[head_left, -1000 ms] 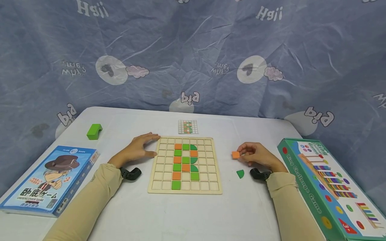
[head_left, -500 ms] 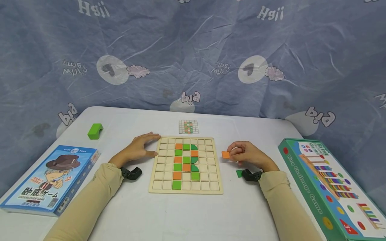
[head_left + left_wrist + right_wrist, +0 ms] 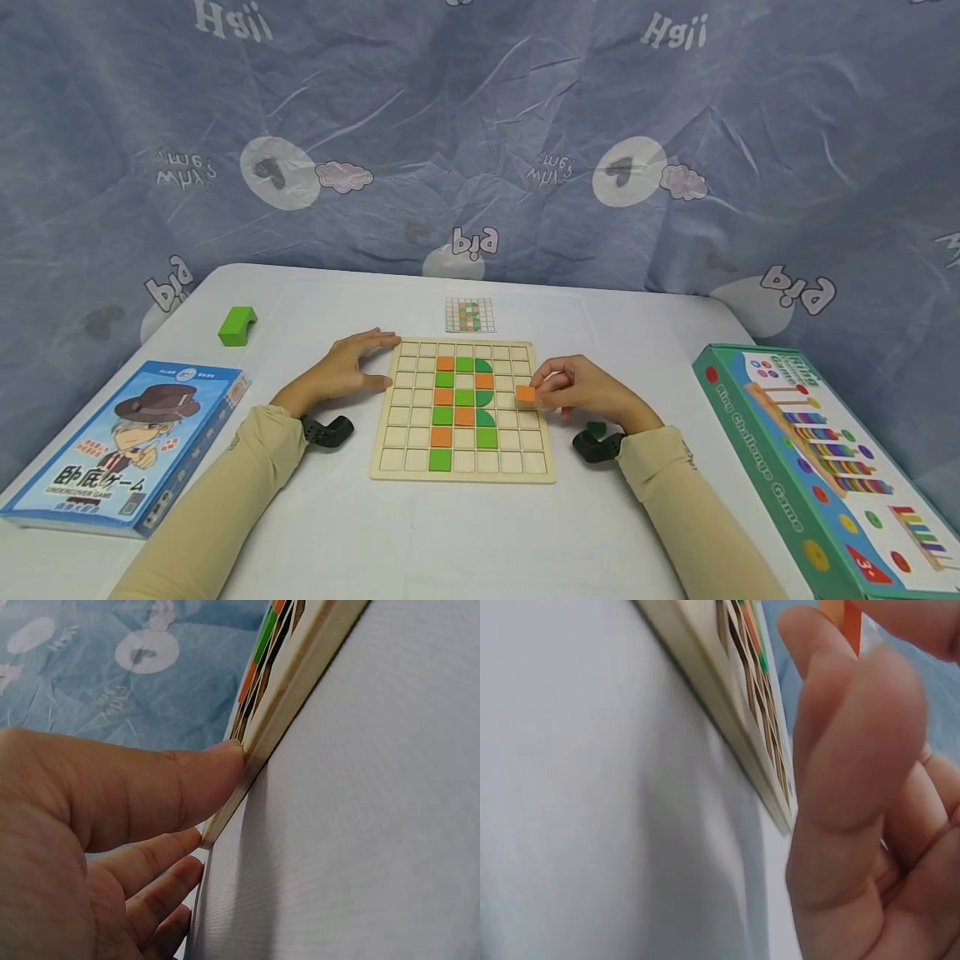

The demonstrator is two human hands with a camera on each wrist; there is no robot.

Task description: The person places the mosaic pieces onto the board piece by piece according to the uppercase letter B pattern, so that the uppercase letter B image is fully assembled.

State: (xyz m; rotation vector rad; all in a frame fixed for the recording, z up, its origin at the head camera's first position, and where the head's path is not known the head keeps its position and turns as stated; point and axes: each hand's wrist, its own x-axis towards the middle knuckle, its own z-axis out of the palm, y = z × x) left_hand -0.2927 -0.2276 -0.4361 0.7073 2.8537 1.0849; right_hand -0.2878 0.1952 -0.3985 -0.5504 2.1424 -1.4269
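A wooden grid board (image 3: 416, 464) lies mid-table, with orange and green square tiles and green rounded tiles set in its middle columns. My left hand (image 3: 341, 367) touches the board's left edge; in the left wrist view the thumb (image 3: 202, 780) is straight against the rim. Between the fingertips of my right hand (image 3: 588, 392) an orange square tile (image 3: 526, 396) is pinched, held over the board's right columns. The right wrist view shows only a sliver of that orange tile (image 3: 851, 626). A green tile (image 3: 596, 429) lies right of the board, partly hidden by the right wrist's black strap.
A small printed pattern card (image 3: 470, 316) lies behind the board. At far left are a green arch block (image 3: 237, 326) and a blue game box (image 3: 127, 450). A green Ring Challenge Game box (image 3: 832, 475) stands on the right, near the right forearm.
My right hand has carried the orange tile leftward, from beside the board to over its right columns. The wrist strap now covers part of the green tile. My left hand stays in place.
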